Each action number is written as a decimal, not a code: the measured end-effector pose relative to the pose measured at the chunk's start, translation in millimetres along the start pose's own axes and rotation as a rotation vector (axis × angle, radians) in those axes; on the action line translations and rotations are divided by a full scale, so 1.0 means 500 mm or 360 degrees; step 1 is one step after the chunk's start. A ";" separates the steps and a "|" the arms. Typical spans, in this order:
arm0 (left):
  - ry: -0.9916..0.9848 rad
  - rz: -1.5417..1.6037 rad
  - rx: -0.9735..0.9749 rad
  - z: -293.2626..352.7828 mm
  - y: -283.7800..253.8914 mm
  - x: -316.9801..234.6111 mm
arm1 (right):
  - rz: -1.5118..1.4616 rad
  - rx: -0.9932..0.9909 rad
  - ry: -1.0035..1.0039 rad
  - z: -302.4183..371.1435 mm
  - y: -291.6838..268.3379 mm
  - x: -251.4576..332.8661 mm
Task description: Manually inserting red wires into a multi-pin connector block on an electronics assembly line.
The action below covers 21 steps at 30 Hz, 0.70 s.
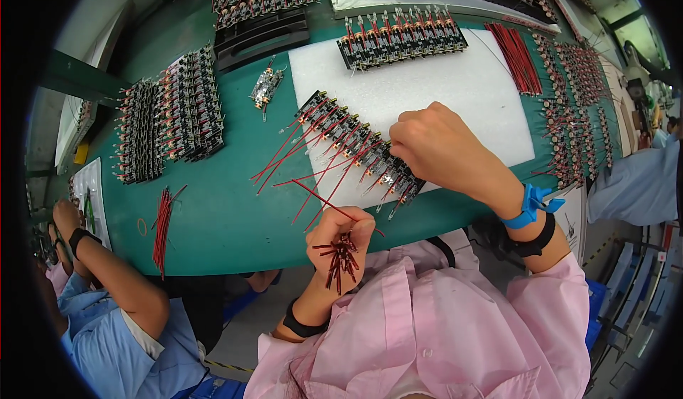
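Note:
My left hand (331, 232) is closed round a bundle of short dark-red wires (341, 262), whose ends fan out below the fist. A single red wire (324, 201) sticks out at its thumb. Just beyond lies a slanted strip of black circuit boards (356, 137), partly on a white foam sheet (484, 125). Several long red wires trail from the strip toward me. Over its right part my right hand (434, 143) is closed, with the fingertips turned down and hidden. Whatever they pinch cannot be seen. A blue wrist strap (528, 205) is on my right wrist.
Another board strip (402, 40) stands at the foam's far edge, near a red wire bundle (514, 59). Stacked boards (188, 107), one small assembly (267, 86) and more red wires (163, 228) lie left on the green mat (235, 221). Co-workers sit at both sides.

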<state>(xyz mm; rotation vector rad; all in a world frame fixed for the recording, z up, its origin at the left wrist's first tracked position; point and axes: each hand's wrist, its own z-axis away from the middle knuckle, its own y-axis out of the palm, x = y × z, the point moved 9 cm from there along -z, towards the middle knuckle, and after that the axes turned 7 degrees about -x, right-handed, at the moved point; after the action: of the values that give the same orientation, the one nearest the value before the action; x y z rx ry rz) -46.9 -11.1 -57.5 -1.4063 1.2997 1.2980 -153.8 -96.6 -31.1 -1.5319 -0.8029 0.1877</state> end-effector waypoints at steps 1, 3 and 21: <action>-0.0010 0.0007 0.0003 0.001 -0.001 0.001 | 0.0083 0.0045 0.0012 -0.002 0.003 0.003; -0.0031 0.0021 0.0008 0.002 -0.003 0.003 | 0.0247 0.0134 0.0037 -0.003 0.012 0.007; 0.0049 0.0054 0.0036 0.009 -0.010 -0.005 | 0.0091 -0.0255 0.0405 -0.002 0.000 -0.021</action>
<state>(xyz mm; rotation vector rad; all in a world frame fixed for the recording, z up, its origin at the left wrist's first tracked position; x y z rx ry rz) -42.6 -5.4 -56.0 -1.3993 1.3602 1.2844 -161.0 -103.7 -34.4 -1.6908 -0.5834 -0.0311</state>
